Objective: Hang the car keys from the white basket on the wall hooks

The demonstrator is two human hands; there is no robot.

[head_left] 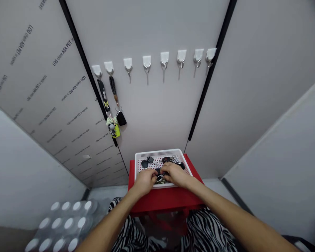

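Both hands are over a white plastic basket (157,153) that holds several key fobs and keychains. My left hand (145,181) is closed in a pinch at a keychain (159,177) with a dark part and a silver metal clip. From the other side my right hand (175,174) also pinches it, with curled fingers partly hiding it. Just beyond the hands lie a dark key fob (144,163) and another fob (150,159) at the basket's left. A black and red fob (166,159) rests near its back right.
The basket stands on a red stool (168,202) between my knees. Several white hooks (147,62) line the wall; a black strap keychain (103,92) and a braided keychain (112,87) hang at the left. Wrapped bottles (65,224) stand at lower left.
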